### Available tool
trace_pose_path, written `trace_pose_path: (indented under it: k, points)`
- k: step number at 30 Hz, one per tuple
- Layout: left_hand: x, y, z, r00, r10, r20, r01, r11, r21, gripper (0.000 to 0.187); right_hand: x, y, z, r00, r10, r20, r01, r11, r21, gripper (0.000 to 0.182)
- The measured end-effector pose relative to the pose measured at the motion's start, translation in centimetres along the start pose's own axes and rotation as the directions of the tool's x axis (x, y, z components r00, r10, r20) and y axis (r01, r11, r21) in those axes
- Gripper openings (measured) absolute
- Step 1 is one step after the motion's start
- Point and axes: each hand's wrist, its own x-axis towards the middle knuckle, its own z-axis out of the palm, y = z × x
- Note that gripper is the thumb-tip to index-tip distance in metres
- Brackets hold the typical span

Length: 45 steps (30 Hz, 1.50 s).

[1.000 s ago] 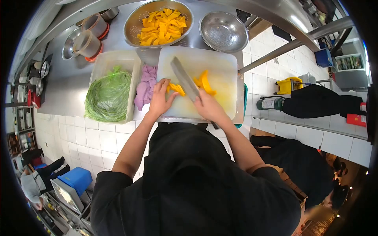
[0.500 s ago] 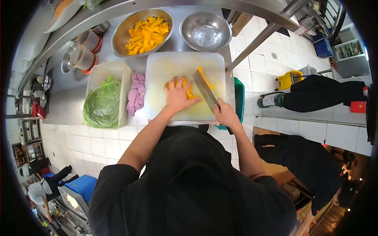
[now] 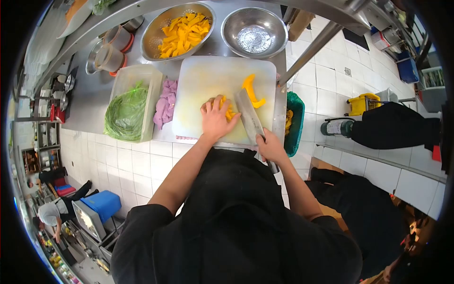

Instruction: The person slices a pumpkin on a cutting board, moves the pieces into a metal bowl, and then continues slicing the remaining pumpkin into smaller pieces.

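Note:
My left hand (image 3: pixel 217 118) presses its curled fingers on a yellow-orange pumpkin piece (image 3: pixel 230 113), partly hidden beneath them on the white cutting board (image 3: pixel 198 75). In my right hand (image 3: pixel 272 147) is the handle of a cleaver (image 3: pixel 249 113). Its broad blade stands just right of the left fingers and points away from me. Beyond the blade, toward the board's right side, lie curved pumpkin slices (image 3: pixel 250 90).
A perforated colander (image 3: pixel 147 45) of cut pumpkin and a metal bowl (image 3: pixel 231 28) stand behind the board. To the left are a purple cloth (image 3: pixel 165 104) and a plastic tub (image 3: pixel 153 102) with bagged greens. A green bin (image 3: pixel 295 128) sits at right; a person (image 3: pixel 364 213) is behind it.
The cut slices right of the blade have spread farther from it across the board. The cleaver now sits closer to my left hand. The whole view has shifted slightly.

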Motion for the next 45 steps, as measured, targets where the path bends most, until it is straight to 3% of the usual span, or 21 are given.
trace_pose_path:
  k: [5, 12, 18, 20, 25, 27, 28, 29, 30, 31, 32, 34, 35, 36, 37, 38, 40, 41, 43, 44, 45]
  points:
    - [0.0, 1.0, 0.5, 0.994, -0.109, -0.015, 0.108, 0.993, -0.055, 0.052, -0.3, 1.5, 2.7, 0.999, 0.033, 0.009, -0.034, 0.981, 0.192, 0.020]
    - [0.3, 0.8, 0.7, 0.990, -0.129, -0.055, 0.123, 0.987, -0.106, 0.051, 0.6, 0.9, 7.7, 0.999, 0.044, 0.022, -0.049, 0.948, 0.313, 0.027]
    - [1.8, -3.1, -0.2, 0.980, -0.109, -0.165, 0.031, 0.907, -0.419, 0.051, 3.4, -3.9, 12.2, 0.999, 0.005, -0.055, 0.012, 0.953, 0.304, 0.031]
    - [4.3, -5.4, -2.5, 0.974, -0.094, -0.206, -0.002, 0.907, -0.420, 0.052, 4.6, -6.6, 13.0, 0.998, 0.001, -0.065, 0.017, 0.959, 0.282, 0.031]
    - [16.3, -12.7, -9.3, 0.906, -0.085, -0.415, -0.098, 0.911, -0.402, 0.050, 9.4, -19.1, 13.6, 0.965, -0.198, -0.171, 0.237, 0.938, 0.253, 0.017]
    - [21.8, -17.5, -9.1, 0.906, -0.117, -0.407, -0.083, 0.893, -0.443, 0.048, 10.2, -21.7, 12.8, 0.965, -0.221, -0.140, 0.253, 0.925, 0.282, 0.017]
    - [24.2, -20.6, -8.1, 0.943, -0.187, -0.275, 0.050, 0.897, -0.439, 0.047, 9.5, -22.0, 12.5, 0.961, -0.226, -0.158, 0.263, 0.923, 0.280, 0.017]
    - [25.5, -22.5, -7.4, 0.954, -0.266, -0.139, 0.188, 0.890, -0.415, 0.046, 8.7, -21.9, 12.0, 0.952, -0.206, -0.228, 0.256, 0.943, 0.214, 0.016]
    - [25.1, -22.5, -7.6, 0.953, -0.265, -0.145, 0.183, 0.889, -0.420, 0.046, 7.8, -21.6, 11.4, 0.937, -0.190, -0.292, 0.241, 0.959, 0.147, 0.017]
    - [24.3, -22.4, -8.0, 0.965, -0.167, -0.201, 0.156, 0.985, -0.072, 0.045, 8.1, -18.8, 10.8, 0.891, -0.260, -0.373, 0.289, 0.957, 0.025, 0.016]
    - [23.5, -22.3, -8.2, 0.974, -0.064, -0.218, 0.128, 0.948, 0.291, 0.044, 8.1, -15.5, 10.0, 0.836, -0.334, -0.436, 0.324, 0.941, -0.100, 0.015]
    - [23.1, -18.4, -8.5, 0.914, -0.026, -0.406, 0.140, 0.957, 0.255, 0.037, 5.3, -12.7, 8.3, 0.747, -0.405, -0.527, 0.419, 0.903, -0.101, 0.014]
    - [21.6, -15.8, -8.0, 0.950, -0.111, -0.290, 0.062, 0.983, -0.175, 0.032, 3.8, -11.6, 7.3, 0.737, -0.392, -0.550, 0.378, 0.914, -0.144, 0.013]
    - [19.6, -12.8, -7.4, 0.979, -0.137, -0.151, 0.025, 0.815, -0.579, 0.028, 2.3, -10.4, 6.4, 0.727, -0.378, -0.573, 0.335, 0.924, -0.184, 0.013]
    - [18.0, -10.0, -6.3, 0.997, 0.027, -0.078, -0.072, 0.754, -0.653, 0.022, 1.4, -8.8, 5.5, 0.724, -0.339, -0.601, 0.330, 0.935, -0.129, 0.014]
    - [16.1, -6.8, -6.5, 0.961, 0.087, 0.263, 0.155, 0.617, -0.771, 0.030, 0.7, -7.4, 4.8, 0.719, -0.300, -0.627, 0.328, 0.942, -0.074, 0.015]
    - [12.3, -2.3, -0.4, 0.975, 0.207, -0.085, -0.224, 0.878, -0.424, 0.043, -1.1, -6.6, 3.3, 0.736, -0.245, -0.631, 0.260, 0.963, -0.070, 0.016]
    - [11.5, -1.5, 1.5, 0.976, 0.199, -0.085, -0.217, 0.882, -0.418, 0.043, -1.8, -6.2, 2.9, 0.743, -0.173, -0.646, 0.179, 0.982, -0.057, 0.016]
    - [10.6, -0.3, 2.8, 0.965, 0.166, 0.202, -0.001, 0.774, -0.633, 0.050, -2.3, -5.2, 2.5, 0.709, -0.206, -0.675, 0.246, 0.969, -0.038, 0.016]
    - [10.4, -0.4, 3.5, 0.964, 0.167, 0.209, 0.001, 0.778, -0.628, 0.050, -2.6, -4.5, 2.2, 0.689, -0.226, -0.688, 0.253, 0.965, -0.065, 0.016]
    - [10.6, -0.4, 2.7, 0.937, 0.085, 0.339, 0.173, 0.729, -0.662, 0.049, -3.0, -3.8, 2.1, 0.669, -0.244, -0.702, 0.256, 0.962, -0.091, 0.016]
